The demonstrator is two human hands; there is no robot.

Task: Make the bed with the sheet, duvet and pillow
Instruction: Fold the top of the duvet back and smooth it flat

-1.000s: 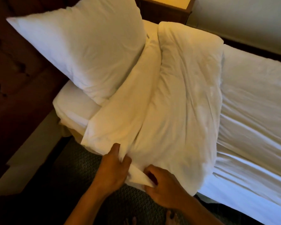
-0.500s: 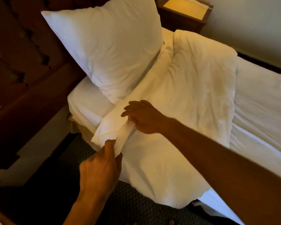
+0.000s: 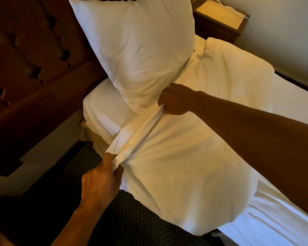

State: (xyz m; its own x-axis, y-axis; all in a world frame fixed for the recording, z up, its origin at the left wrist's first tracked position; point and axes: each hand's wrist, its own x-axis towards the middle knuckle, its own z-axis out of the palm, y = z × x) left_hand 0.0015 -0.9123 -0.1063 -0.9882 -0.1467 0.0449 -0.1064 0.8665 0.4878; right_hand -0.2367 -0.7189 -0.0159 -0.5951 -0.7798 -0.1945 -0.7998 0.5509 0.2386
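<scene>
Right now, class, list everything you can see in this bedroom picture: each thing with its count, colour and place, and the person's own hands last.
pillow: one, white, propped upright against the headboard.
duvet: one, white, bunched near the bed's head, hanging over the near side.
sheet: one, white, spread over the mattress at right.
headboard: one, dark brown, at left.
bedside table: one, brown with a yellow-lit top, behind the bed.
carpet: dark, patterned, below the bed.
left hand: grips the duvet's edge at the near side.
right hand: grips the same edge beside the pillow.
</scene>
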